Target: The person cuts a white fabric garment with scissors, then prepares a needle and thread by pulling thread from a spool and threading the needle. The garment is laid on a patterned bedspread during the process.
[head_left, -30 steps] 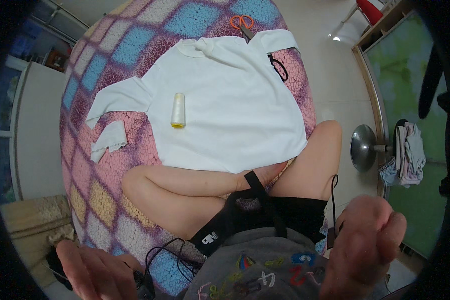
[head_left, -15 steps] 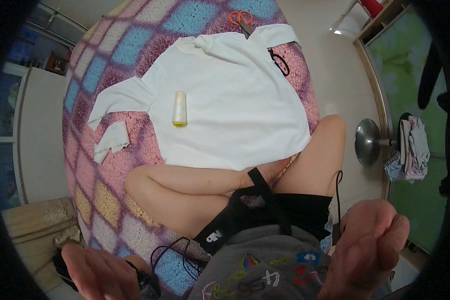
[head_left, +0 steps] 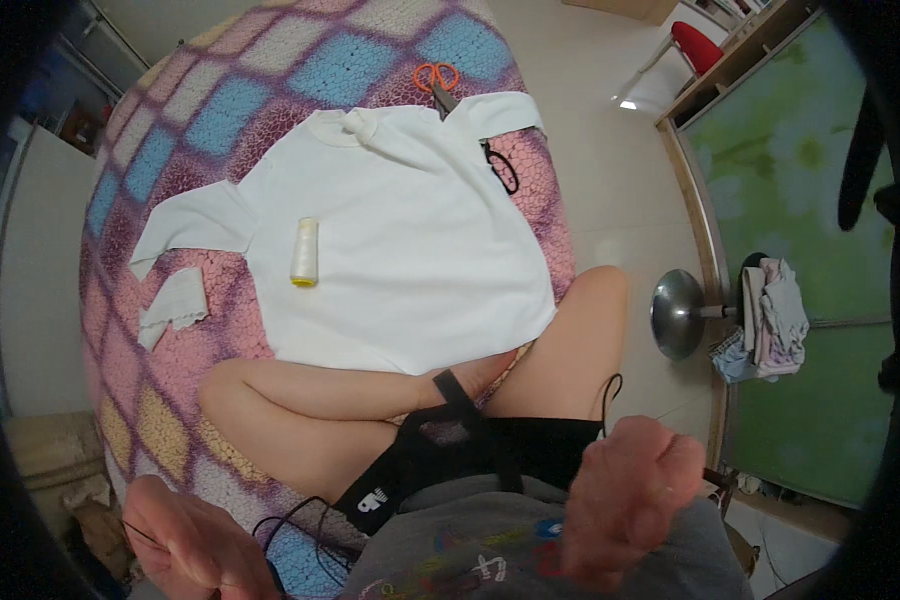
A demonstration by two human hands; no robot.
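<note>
My left hand (head_left: 185, 540) is raised at the lower left, fingers closed. A thin dark needle-like sliver (head_left: 142, 534) sticks out from its fingertips. My right hand (head_left: 630, 495) is held up in front of my grey top, curled shut and slightly blurred; whatever it may hold is hidden. Beyond my crossed legs a white long-sleeved top (head_left: 400, 260) lies spread flat. On it rests a cone of white thread (head_left: 305, 250) with a yellow base. Beside the left sleeve lies a small white piece of fabric (head_left: 175, 303). Neither hand touches the garment.
Orange-handled scissors (head_left: 437, 80) lie by the far sleeve, partly under it. A black-handled tool (head_left: 503, 168) shows below that sleeve. A checkered plush cover (head_left: 340, 65) lies underneath everything. To the right stand a round metal stool base (head_left: 677, 314) and folded clothes (head_left: 775, 315).
The view has shifted, so the bed and garment sit farther left and lower. My right hand has come inward toward my body's middle. The sliver at my left fingertips now shows.
</note>
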